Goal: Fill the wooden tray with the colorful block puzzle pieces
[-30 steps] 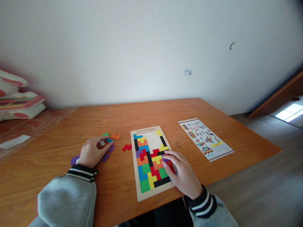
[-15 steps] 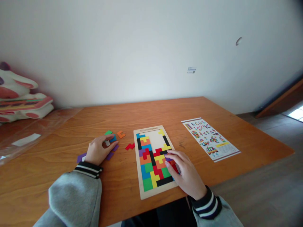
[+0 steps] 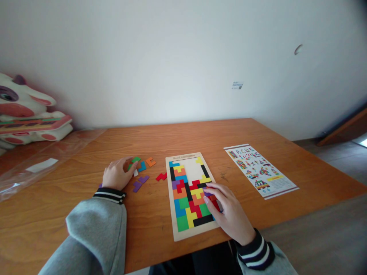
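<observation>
Pale wall (image 3: 172,57) across the upper half of the frame; below it, a brown wooden table (image 3: 160,141). At the left edge, a white and pink animal-shaped toy (image 3: 57,133), with clear plastic sheeting (image 3: 86,143) beside it. Centre, lower half: a wooden puzzle board (image 3: 174,221), lying flat, coloured blocks set in its lower part and along both sides, its pale base visible towards the upper middle. Right of centre, a printed sheet (image 3: 268,185) of coloured figures. The right hand (image 3: 229,212), lower right of centre, lies over the board's right edge, thumb and index finger parted about a purple block (image 3: 207,193); whether it grips is indeterminable. The left hand (image 3: 116,173), left of centre, curves over loose pieces, fingertips near a green piece (image 3: 135,159); its grasp cannot be determined. Just right of it lie two purple pieces (image 3: 137,186), an orange piece (image 3: 150,162), a blue piece (image 3: 142,166) and a red piece (image 3: 161,177). On the wall, upper right of centre, a small label (image 3: 237,85).
</observation>
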The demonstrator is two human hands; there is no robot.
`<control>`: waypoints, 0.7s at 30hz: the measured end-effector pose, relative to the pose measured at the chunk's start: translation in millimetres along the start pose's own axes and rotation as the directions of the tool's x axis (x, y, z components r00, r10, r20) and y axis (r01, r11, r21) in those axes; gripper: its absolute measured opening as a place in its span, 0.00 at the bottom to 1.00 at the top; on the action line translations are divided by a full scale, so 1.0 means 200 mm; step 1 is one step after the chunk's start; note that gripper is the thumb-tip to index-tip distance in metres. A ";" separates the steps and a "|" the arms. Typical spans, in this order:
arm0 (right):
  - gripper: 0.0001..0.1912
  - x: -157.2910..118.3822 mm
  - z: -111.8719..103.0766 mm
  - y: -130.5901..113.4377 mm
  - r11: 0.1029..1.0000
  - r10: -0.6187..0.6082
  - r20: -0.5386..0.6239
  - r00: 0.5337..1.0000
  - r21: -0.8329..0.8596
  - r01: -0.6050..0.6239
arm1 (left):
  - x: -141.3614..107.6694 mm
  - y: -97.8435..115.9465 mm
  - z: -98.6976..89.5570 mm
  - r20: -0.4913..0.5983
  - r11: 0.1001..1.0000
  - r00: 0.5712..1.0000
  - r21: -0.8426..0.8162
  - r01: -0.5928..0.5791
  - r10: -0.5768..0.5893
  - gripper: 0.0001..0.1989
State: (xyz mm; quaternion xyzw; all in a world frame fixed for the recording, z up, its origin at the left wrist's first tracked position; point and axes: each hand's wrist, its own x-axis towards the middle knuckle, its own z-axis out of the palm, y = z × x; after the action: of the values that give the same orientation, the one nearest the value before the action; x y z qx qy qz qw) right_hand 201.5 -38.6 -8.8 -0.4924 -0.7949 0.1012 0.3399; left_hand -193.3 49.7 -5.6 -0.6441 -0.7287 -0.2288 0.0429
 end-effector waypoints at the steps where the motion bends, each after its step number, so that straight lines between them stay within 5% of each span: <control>1: 0.11 0.00 0.00 0.00 1.000 0.002 0.002 1.000 -0.001 -0.002 | 0.01 0.00 0.00 0.023 1.000 1.000 0.011 0.019 -0.019 0.26; 21: 0.10 0.01 0.00 -0.02 1.000 0.028 0.028 0.999 0.002 -0.028 | 0.06 0.03 0.04 0.100 0.980 0.992 -0.177 0.093 -0.076 0.24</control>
State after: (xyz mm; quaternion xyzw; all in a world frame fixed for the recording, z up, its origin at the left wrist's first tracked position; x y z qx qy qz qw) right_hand 198.3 -39.4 -6.8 -0.5015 -0.7924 0.1137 0.3280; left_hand -188.2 64.3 -7.4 -0.6236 -0.7328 -0.2656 -0.0596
